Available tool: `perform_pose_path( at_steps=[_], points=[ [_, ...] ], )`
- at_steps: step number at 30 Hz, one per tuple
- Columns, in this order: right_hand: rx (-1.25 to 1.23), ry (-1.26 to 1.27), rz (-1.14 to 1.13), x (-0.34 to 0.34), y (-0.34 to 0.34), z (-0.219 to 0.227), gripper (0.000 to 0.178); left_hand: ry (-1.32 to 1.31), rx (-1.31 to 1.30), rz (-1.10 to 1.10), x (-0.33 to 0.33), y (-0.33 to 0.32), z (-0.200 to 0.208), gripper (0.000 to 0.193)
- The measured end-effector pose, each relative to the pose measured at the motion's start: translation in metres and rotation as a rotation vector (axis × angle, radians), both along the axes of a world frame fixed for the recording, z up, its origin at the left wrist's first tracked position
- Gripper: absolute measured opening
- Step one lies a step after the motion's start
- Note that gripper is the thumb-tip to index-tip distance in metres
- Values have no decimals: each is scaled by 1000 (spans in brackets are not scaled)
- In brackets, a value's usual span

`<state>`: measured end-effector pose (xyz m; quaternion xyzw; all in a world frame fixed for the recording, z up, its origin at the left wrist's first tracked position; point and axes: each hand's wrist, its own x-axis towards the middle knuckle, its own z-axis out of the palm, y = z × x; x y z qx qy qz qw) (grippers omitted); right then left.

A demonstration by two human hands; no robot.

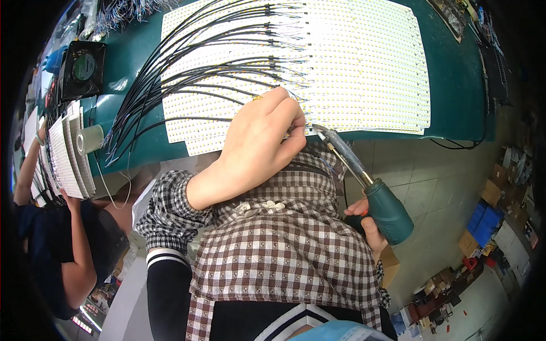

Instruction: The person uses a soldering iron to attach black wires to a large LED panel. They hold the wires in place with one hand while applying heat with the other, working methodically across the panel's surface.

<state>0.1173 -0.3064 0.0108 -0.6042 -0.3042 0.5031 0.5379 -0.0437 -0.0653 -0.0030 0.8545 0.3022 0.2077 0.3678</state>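
Left hand (256,133) curls at the near edge of a white sheet of circuit strips dotted with small yellow squares (364,68), lying on the dark green counter (455,85); whether it grips anything cannot be told. Right hand (372,232) grasps a green-handled, metal-barrelled soldering iron (391,211), its tip near the left hand. Black cables (149,85) fan leftward across the sheet.

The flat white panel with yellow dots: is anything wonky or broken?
Nothing visible looks broken. The flat white panel with yellow dots has a stepped lower-left corner, making its edge uneven; thin black cables sprawl over its left side.
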Motion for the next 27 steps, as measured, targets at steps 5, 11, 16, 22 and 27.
perform_pose_path(
  at_steps=[5, 11, 16, 22, 27],
  points=[
    [17, -34, 37, 1, 3, 1, 52, 3, -11, -1, -1, 0, 0, 15],
    [5, -55, 42, 2, 2, -1, 55, 1, -28, -4, -1, 0, 1, 14],
    [-16, 2, -70, -2, 4, 5, 62, -2, -21, -10, 1, -1, 1, 14],
    [-39, 23, -74, 0, 2, 3, 67, 8, -28, -7, -1, 2, 1, 15],
    [-20, 9, -108, -2, 4, 4, 68, 8, -20, -3, 0, 0, 1, 14]
  ],
)
